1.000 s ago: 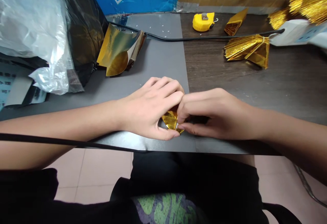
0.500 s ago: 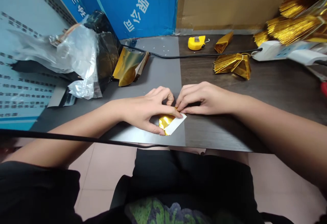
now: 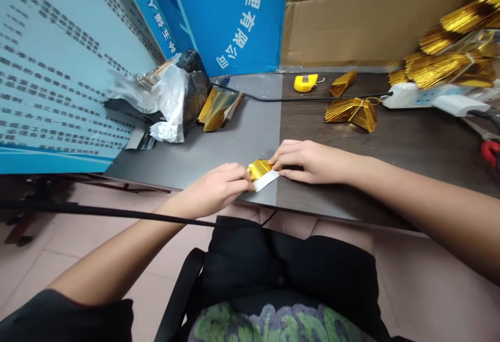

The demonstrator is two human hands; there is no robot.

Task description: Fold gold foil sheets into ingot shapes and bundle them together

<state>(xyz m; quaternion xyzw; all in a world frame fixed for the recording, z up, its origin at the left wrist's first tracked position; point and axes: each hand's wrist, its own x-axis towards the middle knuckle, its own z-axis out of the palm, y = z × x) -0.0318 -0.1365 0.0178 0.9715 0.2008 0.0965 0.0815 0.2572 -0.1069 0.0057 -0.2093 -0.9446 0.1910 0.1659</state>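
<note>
Holding the folded white-edged gold foil paper (image 3: 259, 168) flat on the smooth grey desktop (image 3: 250, 128) should help it crease straight, the left hand (image 3: 222, 188), nearly closed, pinching one end and the right hand (image 3: 308, 162), half-curled, pinching the other.

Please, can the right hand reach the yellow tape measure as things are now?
Probably yes: the yellow tape measure lies beyond the right hand, with only the black cable crossing between, though this hand is occupied with the folded gold foil.
</note>
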